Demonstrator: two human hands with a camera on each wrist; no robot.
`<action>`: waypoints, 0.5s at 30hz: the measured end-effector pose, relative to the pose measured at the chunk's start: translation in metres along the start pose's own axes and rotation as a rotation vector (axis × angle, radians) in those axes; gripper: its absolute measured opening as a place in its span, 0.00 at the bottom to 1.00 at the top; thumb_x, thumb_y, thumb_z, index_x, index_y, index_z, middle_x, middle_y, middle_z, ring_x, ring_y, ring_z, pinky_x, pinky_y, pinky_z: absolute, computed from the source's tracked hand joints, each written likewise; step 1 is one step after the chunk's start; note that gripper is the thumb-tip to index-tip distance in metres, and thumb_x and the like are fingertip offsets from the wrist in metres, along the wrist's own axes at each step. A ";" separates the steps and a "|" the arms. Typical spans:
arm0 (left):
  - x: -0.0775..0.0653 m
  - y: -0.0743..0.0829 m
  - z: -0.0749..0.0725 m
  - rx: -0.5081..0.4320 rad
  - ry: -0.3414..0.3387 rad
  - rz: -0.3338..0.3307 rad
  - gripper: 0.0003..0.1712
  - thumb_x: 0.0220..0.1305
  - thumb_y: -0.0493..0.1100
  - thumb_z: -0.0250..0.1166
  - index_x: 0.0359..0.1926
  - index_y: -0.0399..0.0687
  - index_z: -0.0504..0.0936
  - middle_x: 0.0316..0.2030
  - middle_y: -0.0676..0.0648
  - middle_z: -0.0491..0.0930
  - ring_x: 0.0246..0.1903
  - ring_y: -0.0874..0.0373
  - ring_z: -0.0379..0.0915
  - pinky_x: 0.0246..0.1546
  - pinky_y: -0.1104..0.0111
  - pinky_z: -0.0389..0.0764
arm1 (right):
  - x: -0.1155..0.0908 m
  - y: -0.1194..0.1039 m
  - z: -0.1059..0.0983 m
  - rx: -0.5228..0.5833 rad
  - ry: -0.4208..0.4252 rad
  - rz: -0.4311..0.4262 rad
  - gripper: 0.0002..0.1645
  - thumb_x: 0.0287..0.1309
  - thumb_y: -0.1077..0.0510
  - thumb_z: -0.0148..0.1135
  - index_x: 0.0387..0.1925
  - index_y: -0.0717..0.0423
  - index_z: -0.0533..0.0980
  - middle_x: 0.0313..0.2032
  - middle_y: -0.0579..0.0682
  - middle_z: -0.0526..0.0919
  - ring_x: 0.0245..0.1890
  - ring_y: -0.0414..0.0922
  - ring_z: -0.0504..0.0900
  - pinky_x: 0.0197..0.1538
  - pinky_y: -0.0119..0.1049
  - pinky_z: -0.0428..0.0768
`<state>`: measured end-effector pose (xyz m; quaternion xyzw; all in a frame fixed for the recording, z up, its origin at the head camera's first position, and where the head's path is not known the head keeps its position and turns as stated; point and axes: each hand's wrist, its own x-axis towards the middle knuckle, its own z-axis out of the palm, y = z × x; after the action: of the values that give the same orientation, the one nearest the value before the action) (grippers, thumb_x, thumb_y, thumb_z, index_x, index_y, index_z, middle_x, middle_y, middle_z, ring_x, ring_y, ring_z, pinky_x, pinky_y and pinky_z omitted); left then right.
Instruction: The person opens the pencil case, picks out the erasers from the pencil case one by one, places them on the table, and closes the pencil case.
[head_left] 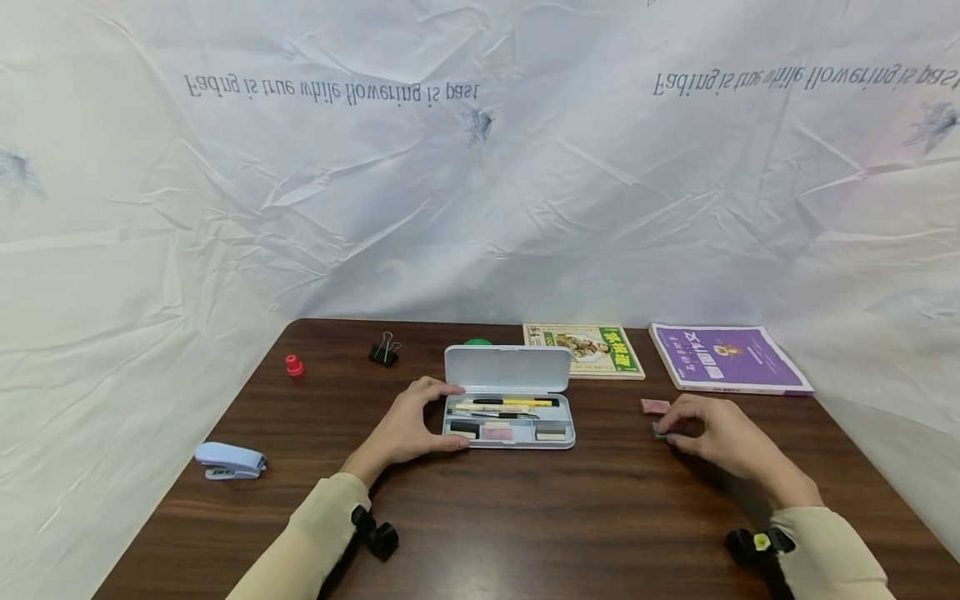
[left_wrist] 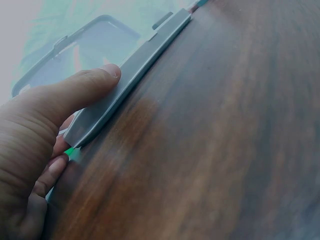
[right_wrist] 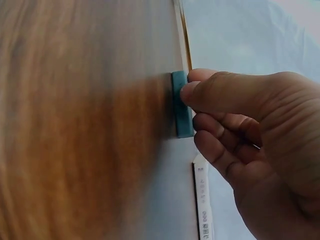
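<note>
A pale blue pencil case (head_left: 525, 444) lies on the dark wooden table with its lid (head_left: 507, 369) raised. My left hand (head_left: 408, 423) grips the case's left end, thumb on the front wall and fingers at the back, partly hidden in the left wrist view. Inside are a yellow-and-black pen (head_left: 525, 402), a slimmer pen (head_left: 498, 415), a black-and-white eraser (head_left: 464, 429), a pink-and-white eraser (head_left: 497, 432) and a grey-and-white one (head_left: 551, 433). To the right, my right hand (head_left: 716, 433) pinches a teal eraser (right_wrist: 182, 112) at the tabletop. Just behind it lies a pink eraser (head_left: 655, 407).
A purple book (head_left: 727, 358) and a yellow-green booklet (head_left: 600, 350) lie along the back. Something green (head_left: 477, 342) shows behind the lid. On the left are a black binder clip (head_left: 383, 354), a red cap-like piece (head_left: 294, 365) and a light blue stapler (head_left: 230, 460).
</note>
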<state>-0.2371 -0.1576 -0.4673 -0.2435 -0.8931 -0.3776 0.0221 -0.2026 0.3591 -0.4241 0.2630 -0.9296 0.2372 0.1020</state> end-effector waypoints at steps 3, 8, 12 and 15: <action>0.000 0.000 0.000 0.000 0.000 0.009 0.46 0.56 0.66 0.87 0.74 0.63 0.83 0.66 0.51 0.78 0.71 0.46 0.73 0.73 0.39 0.72 | 0.005 -0.006 -0.003 0.046 0.009 0.018 0.19 0.57 0.66 0.86 0.41 0.39 0.91 0.43 0.36 0.93 0.46 0.34 0.88 0.48 0.28 0.83; 0.000 0.001 -0.001 0.003 0.002 0.008 0.46 0.56 0.66 0.87 0.74 0.63 0.83 0.66 0.51 0.78 0.71 0.45 0.74 0.73 0.37 0.72 | 0.026 -0.025 -0.003 0.194 0.079 0.058 0.15 0.66 0.64 0.81 0.52 0.49 0.90 0.45 0.46 0.93 0.43 0.35 0.89 0.46 0.27 0.86; -0.001 0.001 0.000 -0.003 0.000 0.004 0.46 0.56 0.66 0.87 0.73 0.63 0.83 0.66 0.51 0.79 0.70 0.46 0.74 0.72 0.38 0.73 | 0.049 -0.044 0.004 0.331 0.125 0.014 0.18 0.67 0.67 0.79 0.56 0.55 0.88 0.48 0.54 0.91 0.44 0.36 0.90 0.47 0.29 0.88; -0.001 0.001 0.000 -0.007 0.002 0.002 0.46 0.55 0.66 0.87 0.73 0.63 0.84 0.66 0.51 0.79 0.70 0.46 0.74 0.72 0.39 0.73 | 0.065 -0.056 0.010 0.410 0.123 -0.022 0.20 0.66 0.70 0.78 0.57 0.58 0.87 0.50 0.55 0.90 0.46 0.39 0.91 0.49 0.29 0.88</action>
<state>-0.2364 -0.1575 -0.4669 -0.2442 -0.8916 -0.3808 0.0226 -0.2274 0.2834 -0.3911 0.2733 -0.8510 0.4358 0.1057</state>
